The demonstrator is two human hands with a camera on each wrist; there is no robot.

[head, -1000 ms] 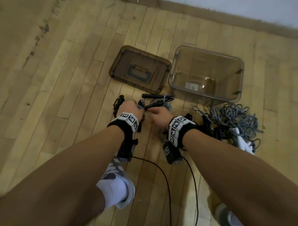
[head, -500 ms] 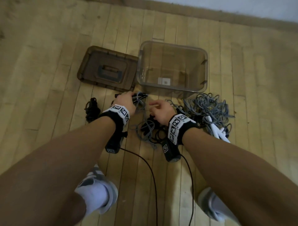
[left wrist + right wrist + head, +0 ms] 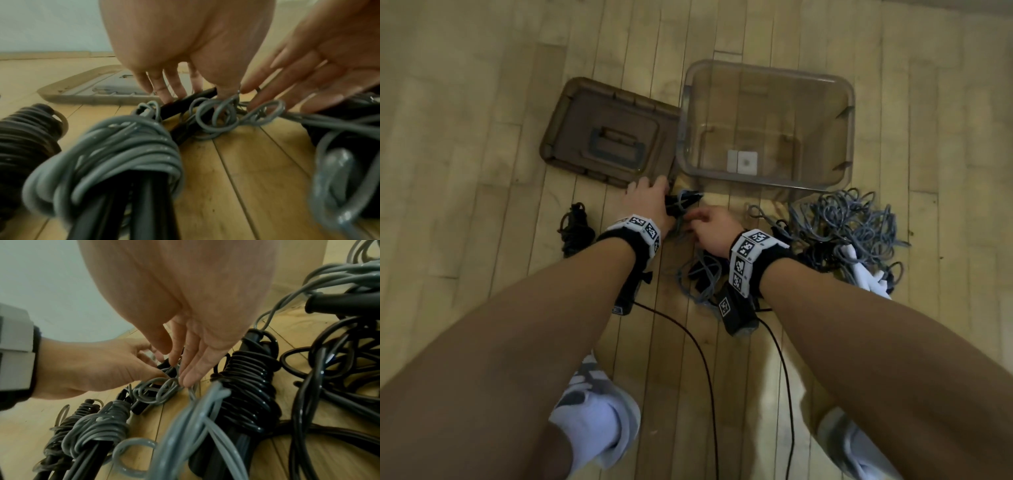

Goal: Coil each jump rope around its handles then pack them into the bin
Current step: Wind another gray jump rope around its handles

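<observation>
The left hand [image 3: 649, 202] grips the black jump-rope handles [image 3: 191, 99] low on the wooden floor [image 3: 482, 171], its thumb on loose grey cord loops [image 3: 251, 121]. The right hand [image 3: 710, 228] is nearly flat, with straight fingertips [image 3: 188, 379] touching those loops. The handles' long axis points toward 2 o'clock, at the clear plastic bin [image 3: 852, 113] just beyond. The bin's white sticker [image 3: 743, 161] is unreadable.

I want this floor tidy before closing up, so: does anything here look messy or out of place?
Nothing looks damaged, but the bin holds no ropes yet. A loose tangle of grey ropes sprawls on the floor by its near right corner, and a coiled black rope lies unpacked on the floor near the lid.
</observation>
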